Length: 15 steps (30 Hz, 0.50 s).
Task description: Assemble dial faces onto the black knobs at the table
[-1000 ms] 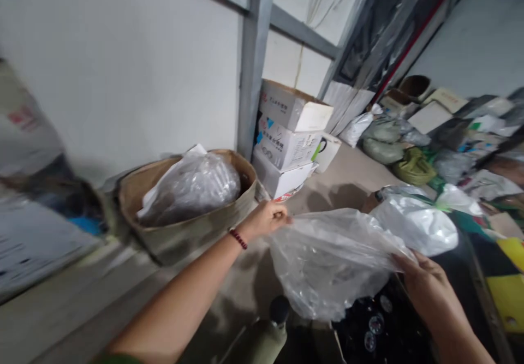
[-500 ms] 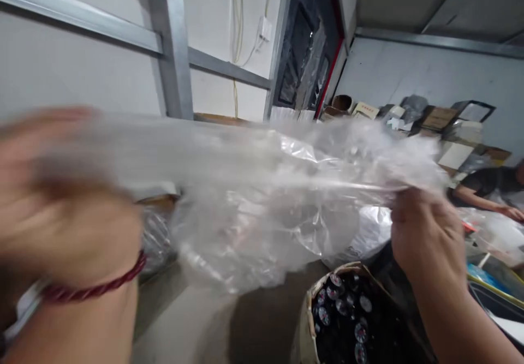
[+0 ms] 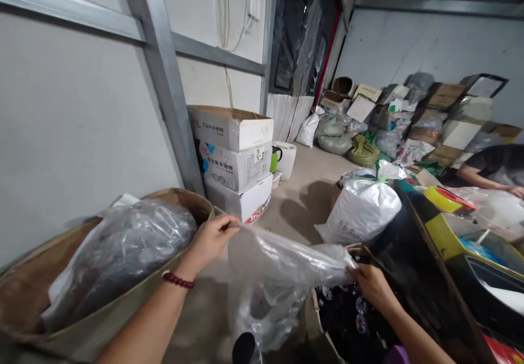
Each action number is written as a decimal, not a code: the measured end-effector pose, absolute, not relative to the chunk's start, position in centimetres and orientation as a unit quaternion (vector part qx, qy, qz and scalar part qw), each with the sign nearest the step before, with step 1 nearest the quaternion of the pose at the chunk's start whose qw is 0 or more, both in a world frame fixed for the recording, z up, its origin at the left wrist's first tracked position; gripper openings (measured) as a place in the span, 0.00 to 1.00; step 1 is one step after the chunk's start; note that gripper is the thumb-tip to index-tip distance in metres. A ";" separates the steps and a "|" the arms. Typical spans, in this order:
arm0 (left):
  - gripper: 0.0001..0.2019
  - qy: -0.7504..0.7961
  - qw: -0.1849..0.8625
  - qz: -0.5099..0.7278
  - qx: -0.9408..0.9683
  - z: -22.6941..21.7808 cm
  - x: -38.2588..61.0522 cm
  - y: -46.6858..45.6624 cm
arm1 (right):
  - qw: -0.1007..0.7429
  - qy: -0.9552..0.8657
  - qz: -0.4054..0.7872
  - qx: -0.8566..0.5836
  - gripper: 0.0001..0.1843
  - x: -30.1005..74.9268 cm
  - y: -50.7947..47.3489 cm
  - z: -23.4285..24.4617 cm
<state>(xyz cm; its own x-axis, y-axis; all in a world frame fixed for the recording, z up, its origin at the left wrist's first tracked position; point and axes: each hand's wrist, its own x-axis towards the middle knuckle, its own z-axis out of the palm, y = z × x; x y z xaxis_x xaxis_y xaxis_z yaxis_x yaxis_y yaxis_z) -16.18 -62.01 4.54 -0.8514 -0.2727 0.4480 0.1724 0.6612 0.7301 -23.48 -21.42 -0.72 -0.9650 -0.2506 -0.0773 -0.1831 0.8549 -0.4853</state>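
Note:
A clear plastic bag [image 3: 282, 266] is stretched between my two hands and hangs down in loose folds. My left hand [image 3: 213, 238], with a dark red bead bracelet on its wrist, pinches one end of the bag's edge. At the other end, my right hand [image 3: 370, 282] grips the edge, its fingertips partly hidden by the plastic. Below and beside the right hand stands an open carton [image 3: 314, 320] holding many small black pieces with round patterned faces. The bag overlaps that carton's left rim.
On the left, a large open carton [image 3: 94, 315] holds a filled plastic bag [image 3: 143, 238]. Stacked boxes [image 3: 237, 162] stand by the wall. A tied white sack [image 3: 360, 206] sits ahead. At right, another person's arm [image 3: 485, 178] reaches over a cluttered table.
Both hands have lowered, bringing the plastic bag down from in front of my view. My left hand has moved right, closer to the right hand. The stacked boxes and white sack now show.

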 end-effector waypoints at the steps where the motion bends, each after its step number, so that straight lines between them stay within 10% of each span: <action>1: 0.09 -0.861 0.271 -0.431 0.014 5.9 -17.2 -61.8 | 0.052 0.958 -0.264 -0.099 0.25 -24.1 -20.6 -0.2; 10: 0.11 -0.830 0.261 -0.423 -0.253 15.7 -20.0 -48.7 | -0.104 0.830 -0.500 -0.223 0.42 -21.1 -24.8 9.4; 15: 0.22 -0.848 0.250 -0.340 -0.319 17.4 -20.0 -45.6 | -0.056 0.729 -0.655 -0.191 0.17 -19.7 -26.7 14.9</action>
